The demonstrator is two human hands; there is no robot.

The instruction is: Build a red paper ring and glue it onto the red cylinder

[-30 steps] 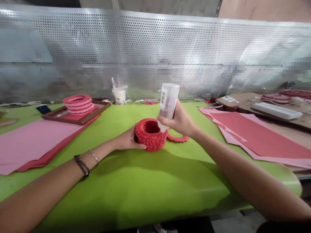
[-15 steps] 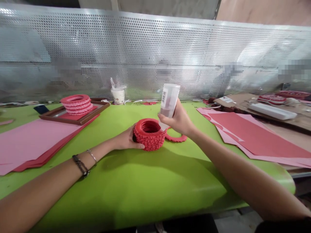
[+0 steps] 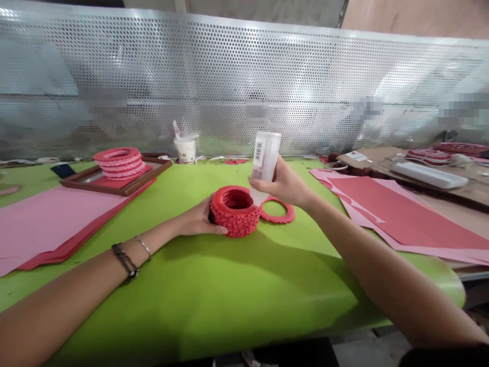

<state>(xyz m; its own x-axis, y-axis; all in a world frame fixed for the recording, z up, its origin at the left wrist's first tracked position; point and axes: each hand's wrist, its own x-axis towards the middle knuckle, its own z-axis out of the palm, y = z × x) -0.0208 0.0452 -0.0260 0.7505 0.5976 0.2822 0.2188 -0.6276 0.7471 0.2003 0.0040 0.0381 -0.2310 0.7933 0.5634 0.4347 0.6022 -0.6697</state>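
Observation:
A stack of red paper rings (image 3: 237,224) with jagged outer edges stands on the green table (image 3: 214,295). My left hand (image 3: 200,219) grips its left side, thumb along the front and the other fingers hidden behind. In my right hand (image 3: 284,181) is a clear squeeze bottle (image 3: 265,155) with a barcode label, held upside down and slightly tilted. Its narrow tip points down at the right rim of the stack; whether it touches I cannot tell. Just right of the stack, a single red paper ring (image 3: 280,219) lies flat.
Pink and red paper sheets (image 3: 49,219) lie at left, more red sheets (image 3: 397,214) at right. A brown frame (image 3: 126,191) carries a stack of pink and red rings (image 3: 120,165). Behind are a paper cup (image 3: 186,150) and a perforated metal screen (image 3: 221,76). A white power strip (image 3: 430,175) sits far right.
The bottle has shifted very slightly left along the stack's rim and stands a little more upright. My left hand and the ring stack stay in place.

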